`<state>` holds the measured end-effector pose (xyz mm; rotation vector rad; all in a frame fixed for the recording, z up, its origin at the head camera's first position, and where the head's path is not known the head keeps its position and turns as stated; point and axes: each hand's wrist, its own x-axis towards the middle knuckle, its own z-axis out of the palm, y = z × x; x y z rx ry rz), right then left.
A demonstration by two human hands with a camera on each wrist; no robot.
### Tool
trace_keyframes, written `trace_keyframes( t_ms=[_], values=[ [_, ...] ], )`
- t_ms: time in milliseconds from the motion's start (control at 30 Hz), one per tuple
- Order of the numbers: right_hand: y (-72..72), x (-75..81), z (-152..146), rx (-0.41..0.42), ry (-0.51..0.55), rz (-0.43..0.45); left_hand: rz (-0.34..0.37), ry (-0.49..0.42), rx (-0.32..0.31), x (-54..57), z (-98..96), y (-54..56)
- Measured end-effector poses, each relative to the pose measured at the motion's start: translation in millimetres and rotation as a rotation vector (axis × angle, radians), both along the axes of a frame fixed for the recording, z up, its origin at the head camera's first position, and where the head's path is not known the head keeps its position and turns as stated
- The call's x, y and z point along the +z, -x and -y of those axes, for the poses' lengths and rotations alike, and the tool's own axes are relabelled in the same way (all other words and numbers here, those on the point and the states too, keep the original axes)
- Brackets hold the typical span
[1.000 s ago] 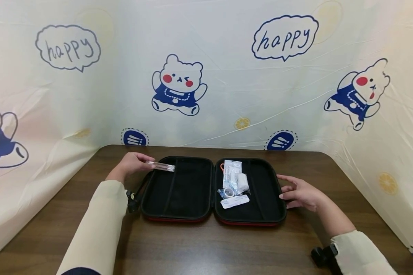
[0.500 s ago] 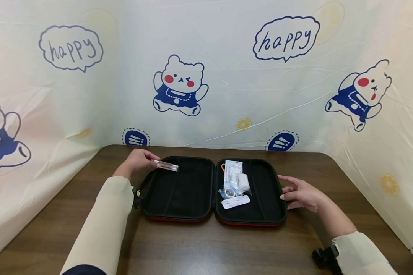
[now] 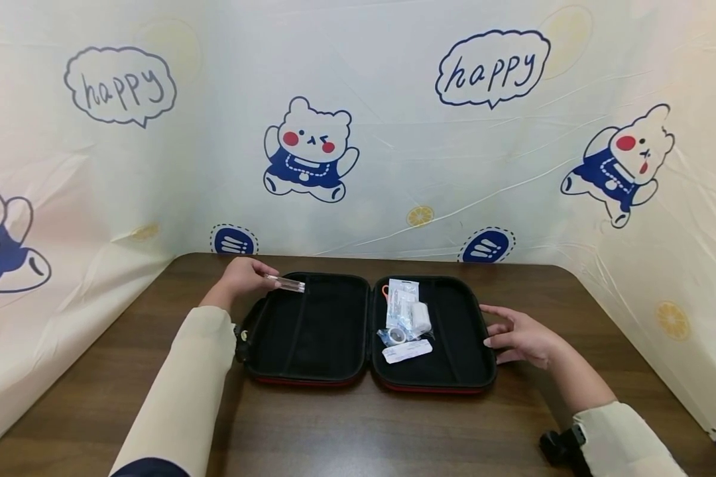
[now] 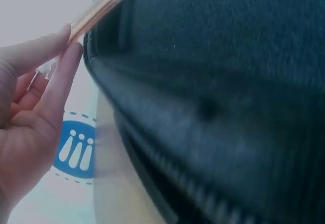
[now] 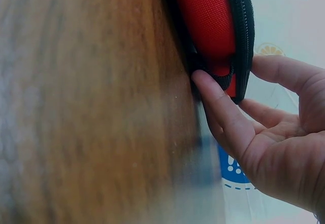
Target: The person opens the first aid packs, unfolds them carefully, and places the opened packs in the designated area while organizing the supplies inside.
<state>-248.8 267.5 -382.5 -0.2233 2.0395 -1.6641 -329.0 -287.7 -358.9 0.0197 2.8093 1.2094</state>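
Observation:
My left hand (image 3: 244, 277) pinches a slim clear plastic packet of thin sticks (image 3: 290, 284) between thumb and finger. In the left wrist view the packet (image 4: 103, 9) looks orange-brown inside and juts over the rim of the case. The zip case (image 3: 334, 331), black inside and red outside, lies spread flat on the table, its left half below the packet. My right hand (image 3: 528, 339) touches the case's right edge with spread, relaxed fingers. From the right wrist, its fingertips (image 5: 264, 66) meet the zipped rim beside the red shell (image 5: 205, 18).
The right half of the case holds a white-and-blue sachet (image 3: 401, 298), a white roll (image 3: 420, 317), a tape ring in blue wrap (image 3: 396, 334), a white strip packet (image 3: 407, 350) and an orange-handled tool (image 3: 384, 290). A printed curtain (image 3: 394, 165) hangs behind the brown table (image 3: 358, 430).
My left hand has moved slightly right and away from me with the packet, over the case's far left corner. The right hand has stayed at the right edge.

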Motion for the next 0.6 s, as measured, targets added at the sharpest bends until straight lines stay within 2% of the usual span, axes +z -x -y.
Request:
trace_keyframes(
  t_ms=[267, 367, 500, 600],
  values=[
    [0.3, 0.0, -0.6, -0.002, 0.003, -0.004, 0.069, -0.135, -0.052, -7.9, -11.1, 0.7],
    [0.2, -0.2, -0.8, 0.002, 0.008, -0.001, 0.072, -0.163, -0.045, -11.5, -12.8, 0.7],
    [0.3, -0.5, -0.4, 0.005, 0.011, 0.003, 0.023, -0.108, -0.010, -11.8, -15.0, 0.9],
    [0.6, -0.3, 0.3, 0.005, 0.009, 0.002, 0.006, -0.074, -0.014, -10.0, -14.8, 0.6]
  ],
)
